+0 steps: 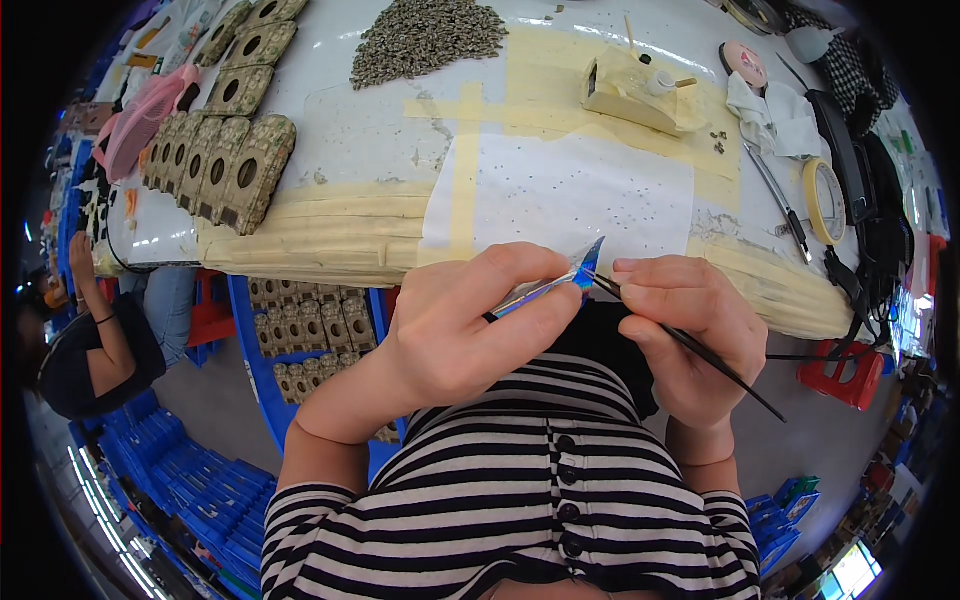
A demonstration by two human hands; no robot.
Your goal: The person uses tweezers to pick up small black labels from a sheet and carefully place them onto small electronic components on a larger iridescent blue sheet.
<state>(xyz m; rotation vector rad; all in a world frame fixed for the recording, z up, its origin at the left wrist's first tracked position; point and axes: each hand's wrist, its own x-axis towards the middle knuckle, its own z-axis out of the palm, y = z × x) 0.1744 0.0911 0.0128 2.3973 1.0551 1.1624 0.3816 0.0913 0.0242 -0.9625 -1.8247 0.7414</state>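
Pinching an iridescent strip point(590, 266) near the edge of the surface point(330, 222), the left hand point(455, 335) faces the right hand point(705, 312), which grips black tweezers point(735, 378) (tips at the strip); speckled white paper point(570, 185) lies beyond.

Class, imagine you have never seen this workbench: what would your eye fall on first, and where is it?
First, the shiny blue strip pinched in the left hand, near the centre, with the thin dark tool in the right hand angled toward it. Next, the heap of small pieces at the top, and the camouflage cases in rows at upper left.
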